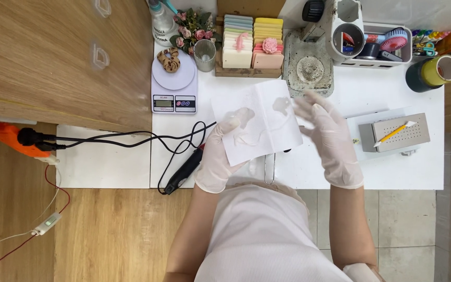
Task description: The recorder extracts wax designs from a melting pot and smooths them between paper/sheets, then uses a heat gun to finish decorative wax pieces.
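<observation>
Biggest risk I see: the white sheet of paper with pale translucent shapes stuck on it is pinched along one edge only, by the left hand in a thin whitish glove, thumb on top near the lower-left corner. The rest of the sheet hangs free over the white tabletop, so it could sag or tip, & the soft shapes might slide or fold onto themselves. The right hand in the same kind of glove is open, fingers spread, grasping nothing; its fingertips are blurred right at the sheet's right edge, so a fast pass there could smear a shape or knock the sheet loose. Can't tell if it's actually touching the paper.

Second worry: the black pen-shaped electric tool with black cord lies just beside the left wrist, cord looping under the sheet's near side. A snag w/ the forearm would drag it.

The sheet itself: roughly square, creased down the middle, held slightly tilted above the table's front-centre. On it, two cloudy blobs near the top & thin curling strands below, all semi-clear, glue-like or waxy by the look. Behind it sits a grey stone-like block w/ round hollow, well clear.
</observation>
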